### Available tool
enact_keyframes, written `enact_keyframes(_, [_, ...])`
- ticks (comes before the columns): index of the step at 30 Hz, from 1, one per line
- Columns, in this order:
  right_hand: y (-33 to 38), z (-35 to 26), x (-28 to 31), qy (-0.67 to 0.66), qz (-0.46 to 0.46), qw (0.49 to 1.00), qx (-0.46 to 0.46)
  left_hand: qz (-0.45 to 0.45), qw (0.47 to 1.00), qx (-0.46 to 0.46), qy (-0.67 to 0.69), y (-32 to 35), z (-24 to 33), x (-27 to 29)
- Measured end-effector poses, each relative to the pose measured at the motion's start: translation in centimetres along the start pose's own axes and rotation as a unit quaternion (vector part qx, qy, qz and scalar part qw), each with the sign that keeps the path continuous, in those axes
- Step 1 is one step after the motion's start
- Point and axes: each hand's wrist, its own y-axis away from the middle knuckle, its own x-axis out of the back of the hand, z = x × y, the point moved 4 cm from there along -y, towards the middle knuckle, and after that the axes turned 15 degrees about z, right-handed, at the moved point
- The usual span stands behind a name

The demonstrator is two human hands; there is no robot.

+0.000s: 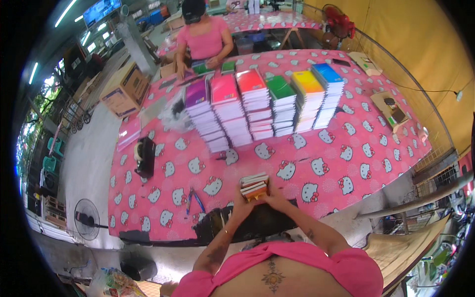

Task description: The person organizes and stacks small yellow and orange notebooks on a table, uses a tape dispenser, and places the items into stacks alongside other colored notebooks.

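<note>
Left hand [241,196] and right hand [273,198] both clasp a small stack of notebooks [254,186], fingers pinching its sides, left ones on its left edge, right ones on its right. Stack sits on the counter [326,163] between the two sets of fingers. Beyond the fingers: six tall piles of notebooks [257,106], covers purple to blue. Left of the fingers, scissors [194,199]; farther left, a tape dispenser [144,156]

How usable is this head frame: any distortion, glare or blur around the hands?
Head view: strong fisheye bending of the table edges and a black rim; even daylight, no glare; left hand and right hand on the small book stack look reasonably sharp; corners soften.
</note>
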Motion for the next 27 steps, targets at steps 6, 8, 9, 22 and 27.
enact_keyframes(6, [-2.9,0.5,2.3,0.062,-0.040,0.997,0.002,0.074,0.996,0.035,0.043,-1.6,1.0,-3.6])
enact_keyframes(8, [-4.7,-2.4,4.7,0.079,0.035,0.996,-0.013,0.004,0.997,0.073,0.009,-3.1,3.4,-5.8])
enact_keyframes(9, [-6.1,-5.1,5.8,0.068,0.029,0.996,-0.052,-0.012,0.996,0.090,0.025,-4.5,5.5,-6.8])
enact_keyframes(22, [-33.0,-27.0,28.7,0.439,0.342,0.776,0.297,-0.037,0.981,0.076,0.177,-31.8,19.0,-28.7])
enact_keyframes(27, [-32.9,-22.9,28.6,0.308,0.251,0.904,0.158,0.076,0.990,0.098,-0.061,-34.8,16.3,-29.0])
